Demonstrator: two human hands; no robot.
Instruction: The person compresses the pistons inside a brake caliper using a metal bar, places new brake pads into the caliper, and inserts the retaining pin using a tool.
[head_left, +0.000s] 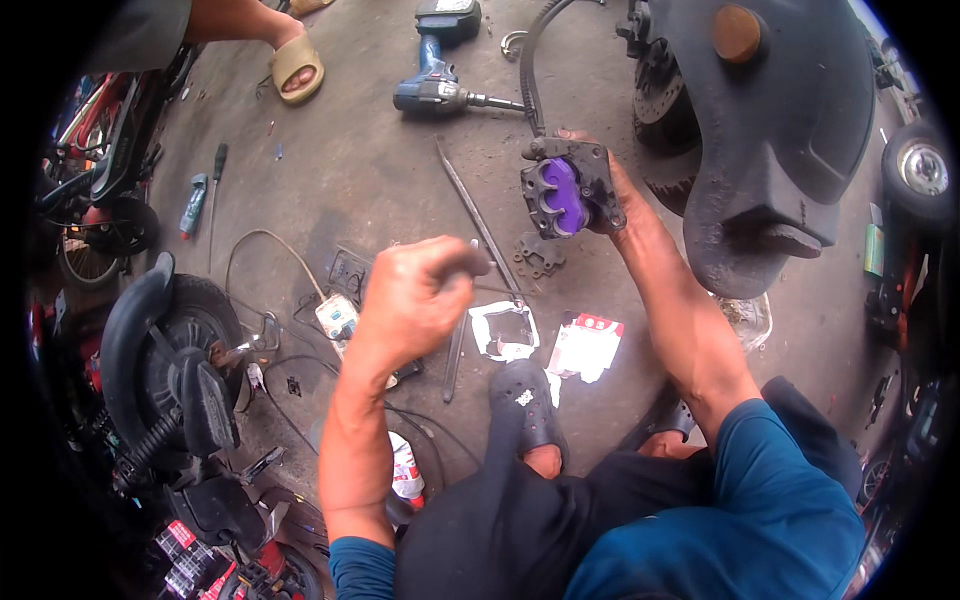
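Note:
My right hand (624,192) grips a dark brake caliper (597,172) from behind and its right side. A purple part (565,195) sits in the caliper's opening, and a black hose (529,75) runs up from its top. To the left, lower and apart from the caliper, my left hand (418,297) is closed with its fingers curled. Something small and thin shows at its fingertips, slightly blurred, too little to name. Below the caliper, a greasy flat metal bracket (540,256) lies on the floor beside a long metal bar (470,200).
A blue cordless impact wrench (432,90) lies at the far side. The scooter's black fender (770,130) hangs close on the right. A wheel (170,350), a power strip (338,318) and cables lie left; an opened red-white package (587,345) lies near my feet. Another person's sandalled foot (297,70) stands far left.

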